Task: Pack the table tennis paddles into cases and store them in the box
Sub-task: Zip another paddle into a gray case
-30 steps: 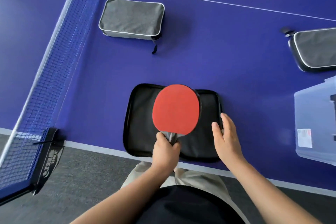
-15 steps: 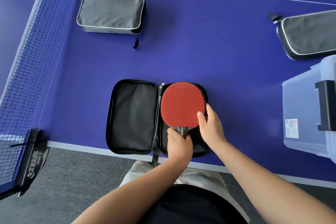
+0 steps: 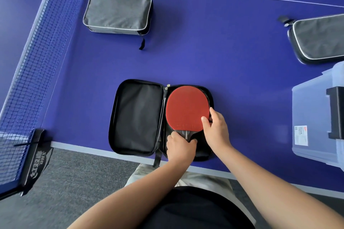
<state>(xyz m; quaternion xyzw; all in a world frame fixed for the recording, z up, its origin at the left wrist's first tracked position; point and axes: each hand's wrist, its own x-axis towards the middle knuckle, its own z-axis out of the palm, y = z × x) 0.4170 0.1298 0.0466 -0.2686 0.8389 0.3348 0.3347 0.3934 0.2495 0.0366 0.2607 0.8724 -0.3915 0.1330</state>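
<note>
A black case (image 3: 137,117) lies open flat at the near edge of the blue table (image 3: 232,57). A red-faced paddle (image 3: 186,108) lies in its right half, blade pointing away from me. My left hand (image 3: 179,147) grips the paddle's handle at the bottom. My right hand (image 3: 216,128) holds the blade's right edge, thumb on the red rubber and fingers curled round the rim. The case's left half shows bare black lining.
A zipped grey case (image 3: 117,13) lies further back on the left. Another grey case (image 3: 320,37) sits at the right edge. A translucent plastic box (image 3: 314,117) with a black latch stands at the right. The net (image 3: 37,46) and its clamp run along the left.
The paddle came down from above the case's middle into its right half. My right hand moved from the case's edge onto the blade's rim. The camera view shifted.
</note>
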